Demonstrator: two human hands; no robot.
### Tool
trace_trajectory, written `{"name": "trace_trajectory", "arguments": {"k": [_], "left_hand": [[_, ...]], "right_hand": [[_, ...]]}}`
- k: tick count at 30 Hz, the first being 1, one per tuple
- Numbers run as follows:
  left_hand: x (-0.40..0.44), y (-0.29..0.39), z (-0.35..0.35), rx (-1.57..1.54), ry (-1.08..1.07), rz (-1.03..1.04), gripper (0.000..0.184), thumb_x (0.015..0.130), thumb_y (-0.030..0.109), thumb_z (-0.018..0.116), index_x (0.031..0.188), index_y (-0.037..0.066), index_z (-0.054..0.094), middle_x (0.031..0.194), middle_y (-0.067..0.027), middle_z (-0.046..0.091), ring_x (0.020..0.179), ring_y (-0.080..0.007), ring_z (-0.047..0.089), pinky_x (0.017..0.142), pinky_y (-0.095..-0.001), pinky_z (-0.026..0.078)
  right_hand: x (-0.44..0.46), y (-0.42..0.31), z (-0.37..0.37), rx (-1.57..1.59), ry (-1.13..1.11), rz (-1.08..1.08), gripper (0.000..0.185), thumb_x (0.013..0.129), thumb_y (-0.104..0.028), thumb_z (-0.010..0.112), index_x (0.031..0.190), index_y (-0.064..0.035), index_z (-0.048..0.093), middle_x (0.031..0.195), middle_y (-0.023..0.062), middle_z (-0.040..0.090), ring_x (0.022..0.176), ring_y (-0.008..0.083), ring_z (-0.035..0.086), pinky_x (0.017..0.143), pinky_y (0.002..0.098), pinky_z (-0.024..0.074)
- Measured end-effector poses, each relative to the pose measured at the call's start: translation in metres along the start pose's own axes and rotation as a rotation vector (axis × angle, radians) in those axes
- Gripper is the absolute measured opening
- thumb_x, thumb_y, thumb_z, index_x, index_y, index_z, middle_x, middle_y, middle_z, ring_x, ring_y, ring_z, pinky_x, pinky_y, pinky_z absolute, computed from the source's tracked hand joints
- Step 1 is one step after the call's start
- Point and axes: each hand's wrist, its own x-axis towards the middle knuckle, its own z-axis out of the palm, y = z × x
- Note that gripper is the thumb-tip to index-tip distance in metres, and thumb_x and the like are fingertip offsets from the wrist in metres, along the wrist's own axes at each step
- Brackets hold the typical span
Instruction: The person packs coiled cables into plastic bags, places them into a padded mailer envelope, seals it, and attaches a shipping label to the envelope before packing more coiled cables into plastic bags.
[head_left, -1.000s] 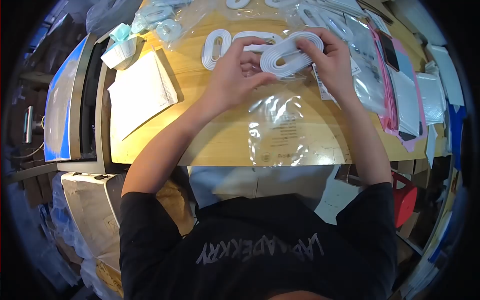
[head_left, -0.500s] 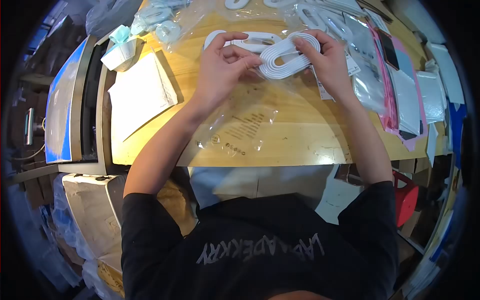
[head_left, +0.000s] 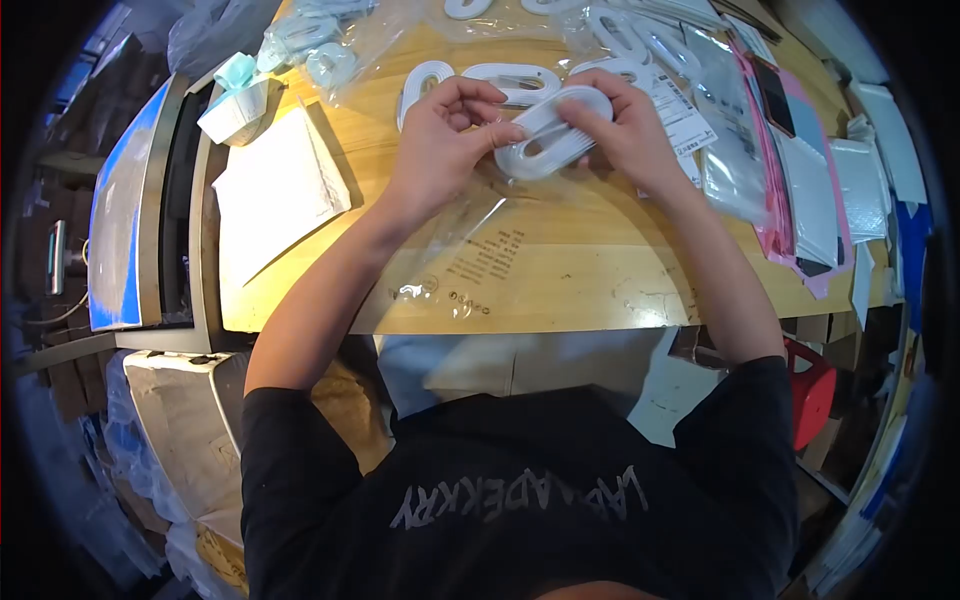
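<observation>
My right hand (head_left: pixel 625 125) grips a white coil of flat cable (head_left: pixel 550 145), thumb on top of it. At the coil's left end, my left hand (head_left: pixel 450 140) has thumb and fingers pinched on the edge of a clear plastic bag (head_left: pixel 470 255). The bag hangs below the hands, with small dark print on it. Behind the hands lie more white coils, one at the left (head_left: pixel 424 80) and one in the middle (head_left: pixel 512 84). Another coil (head_left: pixel 612 70) is partly hidden behind my right hand. A printed white label (head_left: pixel 680 118) lies just right of it.
A white padded envelope (head_left: pixel 280 190) and a small container with a teal item (head_left: pixel 236 108) are at the left, beside a monitor (head_left: pixel 130 200). Bagged coils (head_left: pixel 305 40) lie at the back. Plastic packets, pink sheets and a phone (head_left: pixel 773 97) lie at the right.
The held coil has moved down and left with my right hand. The clear bag has swung left from the middle to hang below my left hand. More of the label and rear coils shows.
</observation>
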Motion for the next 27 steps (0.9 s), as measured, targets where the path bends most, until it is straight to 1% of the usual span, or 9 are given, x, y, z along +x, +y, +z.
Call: {"name": "trace_trajectory", "arguments": {"k": [3, 4, 7, 11, 15, 19, 22, 23, 27], "left_hand": [[-0.001, 0.001, -0.001, 0.034, -0.019, -0.015, 0.030, 0.082, -0.003, 0.075, 0.108, -0.002, 0.058, 0.086, -0.0055, 0.064, 0.080, -0.0107, 0.064, 0.074, -0.0226, 0.054], [-0.001, 0.001, -0.001, 0.023, -0.009, -0.023, 0.031, 0.082, -0.001, 0.076, 0.107, -0.002, 0.058, 0.086, -0.0047, 0.064, 0.080, -0.0099, 0.063, 0.074, -0.0221, 0.054], [-0.002, -0.002, -0.003, 0.000, 0.011, -0.042, 0.032, 0.080, 0.003, 0.079, 0.106, -0.001, 0.059, 0.087, -0.0031, 0.064, 0.080, -0.0082, 0.062, 0.075, -0.0211, 0.053], [0.002, -0.007, -0.005, -0.173, 0.075, -0.095, 0.031, 0.081, 0.004, 0.079, 0.104, 0.000, 0.059, 0.086, -0.0022, 0.064, 0.080, -0.0085, 0.063, 0.075, -0.0215, 0.053], [0.003, -0.004, -0.009, -0.339, -0.004, -0.116, 0.032, 0.084, 0.006, 0.077, 0.109, 0.000, 0.059, 0.091, -0.0034, 0.066, 0.084, -0.0095, 0.064, 0.075, -0.0224, 0.053], [0.002, 0.017, -0.005, 0.066, -0.178, -0.056, 0.031, 0.090, 0.013, 0.073, 0.113, -0.001, 0.060, 0.095, -0.0053, 0.069, 0.085, -0.0108, 0.066, 0.075, -0.0238, 0.054], [-0.002, 0.018, -0.006, -0.071, -0.502, -0.464, 0.031, 0.096, 0.022, 0.066, 0.116, -0.001, 0.060, 0.098, -0.0067, 0.070, 0.086, -0.0123, 0.068, 0.075, -0.0230, 0.056], [-0.003, 0.018, -0.004, -0.072, -0.500, -0.462, 0.031, 0.096, 0.022, 0.066, 0.116, -0.001, 0.060, 0.098, -0.0067, 0.070, 0.086, -0.0123, 0.068, 0.075, -0.0230, 0.056], [-0.007, 0.009, 0.005, -0.044, -0.504, -0.382, 0.031, 0.097, 0.026, 0.064, 0.113, 0.000, 0.063, 0.096, -0.0055, 0.070, 0.084, -0.0106, 0.068, 0.073, -0.0231, 0.056]], "right_hand": [[-0.004, -0.007, 0.005, 0.027, -0.191, 0.244, 0.022, 0.094, -0.024, 0.069, 0.104, -0.0051, 0.064, 0.085, 0.0029, 0.066, 0.073, 0.0087, 0.062, 0.054, 0.0236, 0.0496], [-0.004, -0.003, 0.005, 0.028, -0.188, 0.244, 0.022, 0.094, -0.024, 0.069, 0.104, -0.0051, 0.064, 0.085, 0.0029, 0.066, 0.073, 0.0087, 0.062, 0.054, 0.0236, 0.0496], [0.001, 0.007, 0.013, -0.169, -0.324, -0.110, 0.024, 0.094, -0.024, 0.068, 0.109, -0.0059, 0.061, 0.090, 0.0039, 0.065, 0.081, 0.0110, 0.062, 0.066, 0.0266, 0.0509], [-0.009, -0.003, 0.021, -0.033, -0.332, 0.011, 0.031, 0.092, -0.023, 0.071, 0.113, -0.0060, 0.057, 0.096, 0.0043, 0.064, 0.088, 0.0120, 0.060, 0.077, 0.0283, 0.0504], [-0.006, -0.001, 0.017, -0.105, -0.293, 0.060, 0.034, 0.090, -0.016, 0.070, 0.118, -0.0057, 0.053, 0.099, 0.0020, 0.061, 0.091, 0.0105, 0.058, 0.081, 0.0261, 0.0486], [0.002, 0.004, 0.004, -0.080, -0.004, -0.038, 0.045, 0.087, -0.025, 0.077, 0.115, -0.0032, 0.050, 0.099, 0.0081, 0.063, 0.090, 0.0146, 0.061, 0.078, 0.0291, 0.0510], [0.003, 0.007, 0.007, -0.067, 0.104, -0.041, 0.045, 0.088, -0.026, 0.075, 0.115, -0.0025, 0.048, 0.098, 0.0098, 0.062, 0.090, 0.0158, 0.061, 0.077, 0.0297, 0.0510], [0.003, 0.007, 0.007, -0.059, 0.165, -0.046, 0.044, 0.089, -0.026, 0.074, 0.115, -0.0021, 0.047, 0.098, 0.0107, 0.062, 0.089, 0.0163, 0.062, 0.077, 0.0301, 0.0510], [-0.009, 0.009, 0.021, -0.219, 0.023, -0.091, 0.042, 0.091, -0.026, 0.072, 0.115, -0.0021, 0.047, 0.099, 0.0124, 0.061, 0.091, 0.0161, 0.060, 0.078, 0.0303, 0.0501]]}}
